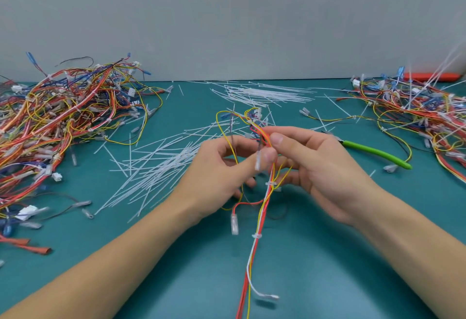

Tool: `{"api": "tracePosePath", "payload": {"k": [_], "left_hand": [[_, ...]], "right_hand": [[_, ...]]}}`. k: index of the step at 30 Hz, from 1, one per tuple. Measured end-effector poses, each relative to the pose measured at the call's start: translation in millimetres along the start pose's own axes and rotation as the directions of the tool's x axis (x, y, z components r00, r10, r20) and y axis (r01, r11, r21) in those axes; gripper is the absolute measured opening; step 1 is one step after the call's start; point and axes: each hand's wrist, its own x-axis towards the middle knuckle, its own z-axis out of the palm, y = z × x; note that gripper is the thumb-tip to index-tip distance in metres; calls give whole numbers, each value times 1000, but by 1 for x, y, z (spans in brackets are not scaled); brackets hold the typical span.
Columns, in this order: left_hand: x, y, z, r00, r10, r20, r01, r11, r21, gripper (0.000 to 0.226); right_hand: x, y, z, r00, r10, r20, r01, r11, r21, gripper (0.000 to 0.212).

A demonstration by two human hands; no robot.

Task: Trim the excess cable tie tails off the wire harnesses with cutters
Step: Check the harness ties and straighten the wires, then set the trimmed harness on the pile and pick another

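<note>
Both hands hold one wire harness (pixel 261 207) of red, yellow and white wires above the teal table. My left hand (pixel 222 169) pinches a clear-sleeved terminal of it between thumb and fingers. My right hand (pixel 312 164) pinches the wire bundle near its upper end between thumb and forefinger. Short white cable ties (pixel 271 184) ring the bundle below the hands. The harness tail hangs toward the bottom edge. The green-handled cutters (pixel 375 153) lie on the table just right of my right hand, untouched.
A big heap of harnesses (pixel 63 116) fills the left side. Another heap (pixel 418 114) lies at the right. Loose white cable tie tails (pixel 156 167) are strewn over the middle, with more ties (pixel 267 92) at the back. A grey wall stands behind the teal table (pixel 315 268).
</note>
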Motion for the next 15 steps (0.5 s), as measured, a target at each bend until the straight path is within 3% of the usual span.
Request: {"api": "tracePosePath", "payload": {"k": [7, 9, 15], "left_hand": [[0, -2, 1, 1000, -3, -5, 3, 1000, -2, 39], [1, -3, 1, 999, 7, -44, -7, 1000, 5, 36], [8, -3, -6, 994, 35, -106, -56, 977, -204, 22]], "right_hand": [[-3, -2, 1, 995, -5, 102, 10, 999, -47, 32], [-1, -2, -1, 997, -5, 83, 10, 998, -60, 34], [3, -3, -9, 993, -73, -93, 69, 997, -44, 24]]}}
